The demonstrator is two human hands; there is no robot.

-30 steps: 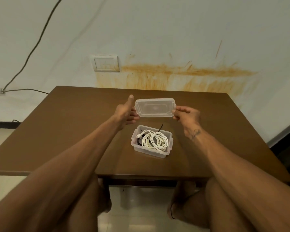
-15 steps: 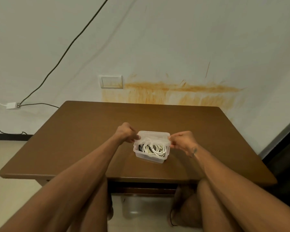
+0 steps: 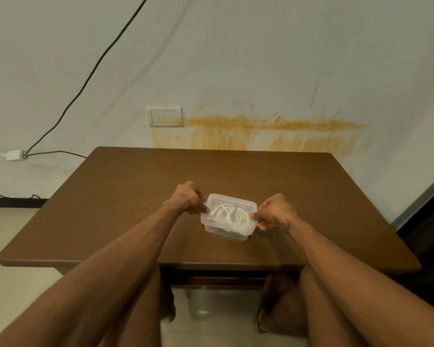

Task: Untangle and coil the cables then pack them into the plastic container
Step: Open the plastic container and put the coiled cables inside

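A small clear plastic container (image 3: 226, 232) stands on the brown table (image 3: 125, 196), a little in front of its middle. Its clear lid (image 3: 232, 201) lies on top of it. White coiled cables (image 3: 229, 215) show through the lid inside the box. My left hand (image 3: 187, 198) grips the left end of the lid with curled fingers and thumb. My right hand (image 3: 273, 212) pinches the right end of the lid the same way.
The table stands against a stained wall with a switch plate (image 3: 164, 116). A dark wire (image 3: 85, 78) runs down the wall to a small white adapter (image 3: 15, 154) at the left. My knees are under the table's near edge (image 3: 223, 267).
Both hands brought the lid down from above the open container and set it on top. The cables now lie under the lid.
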